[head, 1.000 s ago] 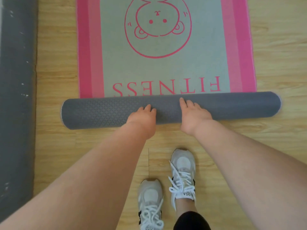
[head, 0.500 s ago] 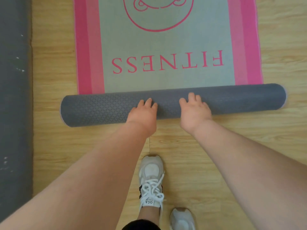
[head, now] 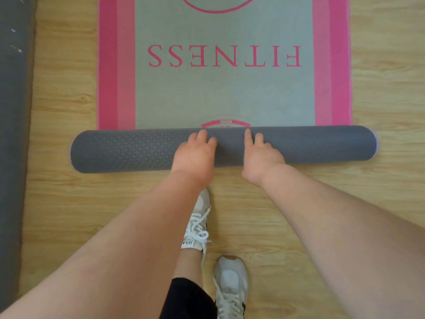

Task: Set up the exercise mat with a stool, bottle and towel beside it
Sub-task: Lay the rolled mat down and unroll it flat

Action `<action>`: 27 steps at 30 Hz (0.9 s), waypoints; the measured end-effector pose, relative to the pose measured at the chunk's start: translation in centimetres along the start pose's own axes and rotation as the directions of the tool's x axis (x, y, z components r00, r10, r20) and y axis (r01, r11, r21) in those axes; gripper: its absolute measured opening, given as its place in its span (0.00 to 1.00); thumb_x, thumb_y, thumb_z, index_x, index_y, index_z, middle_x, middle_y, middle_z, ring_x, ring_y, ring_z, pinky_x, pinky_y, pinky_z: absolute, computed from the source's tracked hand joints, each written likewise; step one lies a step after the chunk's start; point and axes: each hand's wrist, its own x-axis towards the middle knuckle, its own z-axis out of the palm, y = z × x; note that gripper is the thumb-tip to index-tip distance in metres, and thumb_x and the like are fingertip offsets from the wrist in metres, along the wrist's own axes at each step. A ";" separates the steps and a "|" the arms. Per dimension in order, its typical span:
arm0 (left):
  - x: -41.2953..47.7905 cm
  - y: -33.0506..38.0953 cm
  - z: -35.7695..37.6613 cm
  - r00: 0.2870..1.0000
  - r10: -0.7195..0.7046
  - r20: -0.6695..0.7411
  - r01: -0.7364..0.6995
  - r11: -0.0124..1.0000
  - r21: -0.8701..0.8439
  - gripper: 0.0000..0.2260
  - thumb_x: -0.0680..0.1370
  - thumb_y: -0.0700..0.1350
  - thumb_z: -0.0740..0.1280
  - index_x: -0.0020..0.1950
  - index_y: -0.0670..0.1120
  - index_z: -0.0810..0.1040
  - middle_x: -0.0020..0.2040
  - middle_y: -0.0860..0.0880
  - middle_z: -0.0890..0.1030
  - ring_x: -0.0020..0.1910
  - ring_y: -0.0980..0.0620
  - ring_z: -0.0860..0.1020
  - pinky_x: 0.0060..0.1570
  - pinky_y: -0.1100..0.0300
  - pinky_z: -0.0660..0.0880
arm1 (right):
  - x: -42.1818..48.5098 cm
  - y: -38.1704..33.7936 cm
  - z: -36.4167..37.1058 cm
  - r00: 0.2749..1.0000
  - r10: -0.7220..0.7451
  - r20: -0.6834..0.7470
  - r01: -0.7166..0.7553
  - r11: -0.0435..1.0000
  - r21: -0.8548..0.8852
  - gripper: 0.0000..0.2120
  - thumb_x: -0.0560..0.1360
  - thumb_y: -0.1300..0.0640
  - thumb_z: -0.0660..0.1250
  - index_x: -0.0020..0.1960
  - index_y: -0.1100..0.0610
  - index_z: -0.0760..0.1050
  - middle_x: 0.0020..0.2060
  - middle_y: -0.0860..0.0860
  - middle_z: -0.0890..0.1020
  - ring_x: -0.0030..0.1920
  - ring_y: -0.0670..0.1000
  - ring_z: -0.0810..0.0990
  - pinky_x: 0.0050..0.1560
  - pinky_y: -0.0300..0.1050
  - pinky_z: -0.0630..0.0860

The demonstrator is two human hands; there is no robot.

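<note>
The exercise mat [head: 225, 93] lies partly unrolled on the wooden floor, grey-green with pink side stripes and the word FITNESS upside down to me. Its still-rolled part [head: 119, 149], dark grey with a diamond texture, lies across the floor in front of me. My left hand [head: 195, 153] and my right hand [head: 261, 156] both rest on top of the roll near its middle, fingers laid over it. No stool, bottle or towel is in view.
A dark grey carpet or mat edge [head: 13, 134] runs along the left side. My two white sneakers [head: 200, 219] [head: 231, 286] stand on the wooden floor [head: 379, 192] just behind the roll.
The roll has come toward me, uncovering more of the mat and a new pink emblem at its edge. My feet have stepped back, hands staying on the roll.
</note>
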 end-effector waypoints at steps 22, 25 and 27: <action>-14.1 1.8 8.9 0.992 -0.041 0.116 0.038 0.999 0.033 0.29 0.73 0.37 0.60 0.74 0.47 0.59 0.73 0.42 0.59 0.70 0.42 0.61 0.63 0.50 0.67 | -11.9 0.1 10.9 1.000 0.006 0.013 -0.006 0.999 0.048 0.25 0.74 0.64 0.60 0.69 0.61 0.59 0.62 0.58 0.73 0.62 0.60 0.75 0.63 0.52 0.66; -15.4 2.3 10.2 0.985 -0.051 0.165 0.046 0.998 0.034 0.34 0.74 0.36 0.60 0.78 0.49 0.50 0.78 0.43 0.46 0.77 0.41 0.48 0.73 0.48 0.55 | -12.9 0.8 12.8 0.980 0.029 -0.195 -0.024 0.999 0.028 0.25 0.72 0.62 0.62 0.68 0.59 0.63 0.65 0.58 0.69 0.66 0.59 0.68 0.65 0.52 0.65; -16.4 2.7 11.0 0.974 -0.059 0.220 0.056 0.998 0.019 0.35 0.74 0.36 0.60 0.78 0.49 0.50 0.79 0.43 0.46 0.77 0.41 0.48 0.73 0.48 0.54 | -13.2 1.4 13.5 0.982 0.037 -0.186 -0.037 0.999 0.004 0.32 0.72 0.59 0.64 0.74 0.59 0.59 0.73 0.59 0.61 0.74 0.59 0.58 0.73 0.55 0.56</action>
